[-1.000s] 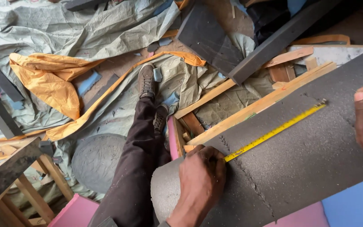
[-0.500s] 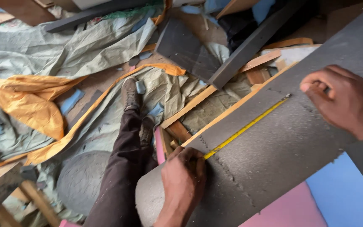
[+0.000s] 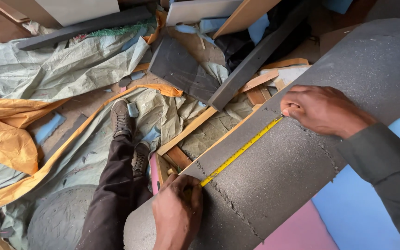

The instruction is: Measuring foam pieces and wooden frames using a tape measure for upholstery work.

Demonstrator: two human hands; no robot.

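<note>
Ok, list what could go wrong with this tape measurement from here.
1. The tape is pinned only at its ends by the left hand and right hand; if either slips, it may snap back or shift and spoil the reading.
2. The foam sheet shows a crack line near the left hand, so pressing there might break it.
3. The floor is cluttered with wood strips and tarp around the shoes, a likely trip hazard.
</note>
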